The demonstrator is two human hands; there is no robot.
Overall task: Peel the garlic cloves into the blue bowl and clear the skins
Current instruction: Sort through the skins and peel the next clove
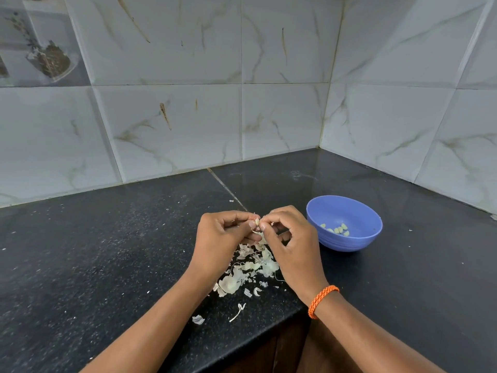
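My left hand (pixel 223 238) and my right hand (pixel 290 243) meet above the black counter, and both pinch one small garlic clove (pixel 257 221) between thumbs and fingertips. A pile of papery white garlic skins (pixel 247 270) lies on the counter right under my hands. To the right stands the blue bowl (pixel 349 242), upright, with several peeled cloves (pixel 337 229) on its bottom. An orange thread band circles my right wrist.
The black speckled counter (pixel 107 251) runs into a corner of grey marble-look tiled walls (pixel 242 117). Loose skin scraps (pixel 199 319) and a thin stem piece (pixel 238 311) lie near the counter's front edge. A seam crosses the counter behind my hands.
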